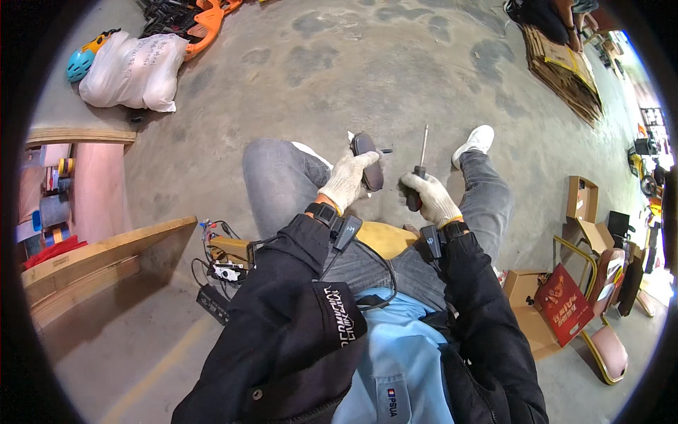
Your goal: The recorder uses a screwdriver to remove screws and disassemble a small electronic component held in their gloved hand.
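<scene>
The left hand [346, 177] has its fingers clamped on a dark oval object [369, 162], one o'clock; the right [433, 198] grips a screwdriver [420, 172], two o'clock. Handwriting marks a white sack [134, 74], ten o'clock; a printed red panel [563, 305] leans by an open carton [531, 325], four o'clock.

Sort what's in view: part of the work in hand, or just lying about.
In hand:
- screwdriver, in the right hand
- dark oval piece, in the left hand

Seemingly just lying about:
- white sack
- helmet
- open cartons
</scene>
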Tool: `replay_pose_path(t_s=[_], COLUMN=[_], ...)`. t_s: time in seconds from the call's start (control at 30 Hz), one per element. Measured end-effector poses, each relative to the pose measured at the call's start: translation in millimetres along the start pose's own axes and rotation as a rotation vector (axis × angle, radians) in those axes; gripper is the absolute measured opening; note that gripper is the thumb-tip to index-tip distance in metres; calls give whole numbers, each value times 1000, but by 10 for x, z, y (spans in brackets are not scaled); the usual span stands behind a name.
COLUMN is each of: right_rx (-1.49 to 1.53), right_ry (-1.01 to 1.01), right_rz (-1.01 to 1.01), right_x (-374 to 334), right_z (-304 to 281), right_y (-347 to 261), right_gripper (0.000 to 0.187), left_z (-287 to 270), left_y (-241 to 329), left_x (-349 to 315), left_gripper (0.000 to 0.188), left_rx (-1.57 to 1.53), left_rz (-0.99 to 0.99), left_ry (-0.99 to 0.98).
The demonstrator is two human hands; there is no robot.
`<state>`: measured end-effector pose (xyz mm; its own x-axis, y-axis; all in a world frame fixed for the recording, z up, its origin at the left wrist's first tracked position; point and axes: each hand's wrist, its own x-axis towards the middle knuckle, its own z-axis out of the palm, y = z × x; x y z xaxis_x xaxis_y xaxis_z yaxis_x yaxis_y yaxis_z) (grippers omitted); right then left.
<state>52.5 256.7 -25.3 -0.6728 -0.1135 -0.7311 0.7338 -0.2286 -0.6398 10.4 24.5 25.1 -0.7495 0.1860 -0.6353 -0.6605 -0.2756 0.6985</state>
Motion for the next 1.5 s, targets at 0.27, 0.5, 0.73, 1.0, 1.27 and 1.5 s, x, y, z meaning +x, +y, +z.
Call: replay_pose_path(t_s=[0.27,0.5,0.73,1.0,1.27,1.5], right_rx=[-15,33,113,48,-364,-286], right_ry=[-286,-174,-219,-191,-61,-111], right_rz=[-44,-136,-138,-87,-170,-225], right_x=[-268,-167,-164,-334,-703,-769], right_z=[400,274,312,444,250,81], right_y=[-123,-32,-50,-245,-639,-762], right_gripper=[30,32,28,24,68,54], left_z=[-113,-15,-85,-35,-152,-127], left_y=[-171,-107,-234,-74,70,84], left_x=[147,27,82,-12,60,170], left_gripper=[43,68,70,28,41,50], left_rx=[-272,497,351,405,-32,2], left_rz=[21,63,0,10,122,171], left_ry=[-181,31,-209,-191,-254,-78])
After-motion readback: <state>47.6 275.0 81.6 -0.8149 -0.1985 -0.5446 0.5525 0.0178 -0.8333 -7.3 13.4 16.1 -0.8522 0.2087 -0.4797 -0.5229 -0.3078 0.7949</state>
